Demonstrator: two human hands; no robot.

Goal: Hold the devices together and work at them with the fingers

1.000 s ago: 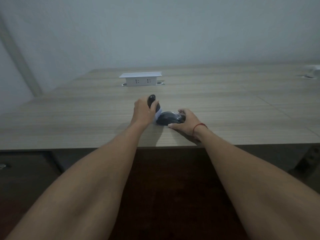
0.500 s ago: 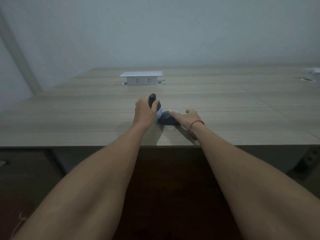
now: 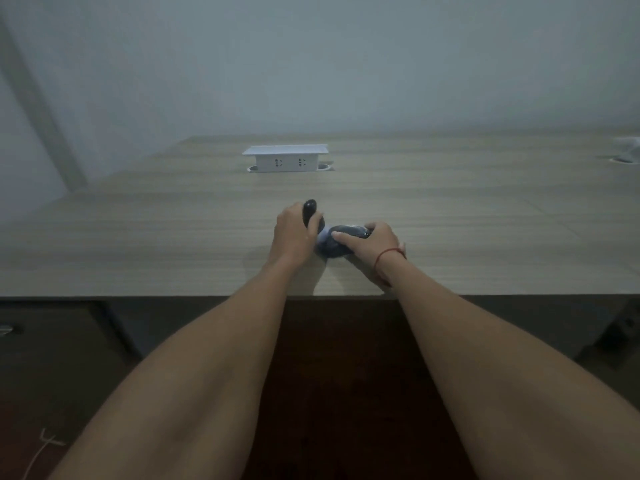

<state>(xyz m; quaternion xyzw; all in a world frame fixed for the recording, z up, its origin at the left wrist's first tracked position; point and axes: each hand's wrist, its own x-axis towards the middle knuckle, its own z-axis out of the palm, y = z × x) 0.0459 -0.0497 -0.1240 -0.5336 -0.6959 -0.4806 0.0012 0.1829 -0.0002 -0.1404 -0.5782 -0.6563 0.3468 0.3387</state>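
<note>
Head view: left hand [image 3: 294,233] gripped an upright black handle [image 3: 309,210]; right hand [image 3: 372,241], at its 3 o'clock, curled over a dark rounded object [image 3: 334,247] near the table [image 3: 138,237] front edge. Work looked midway, both pieces held together. Socket box [image 3: 285,158] at 12 o'clock; no readable writing.

The desk [image 3: 450,216] looks like pale wood-grain laminate, matt and smooth, with fine streaks running across it. The socket box [image 3: 285,159] on it appears to be smooth white plastic. The dark object [image 3: 309,211] in the left hand [image 3: 294,233] has a glossy black sheen; the rounded piece [image 3: 341,242] under the right hand [image 3: 372,242] looks duller, dark plastic. A thin red string [image 3: 388,256] circles the right wrist.
</note>
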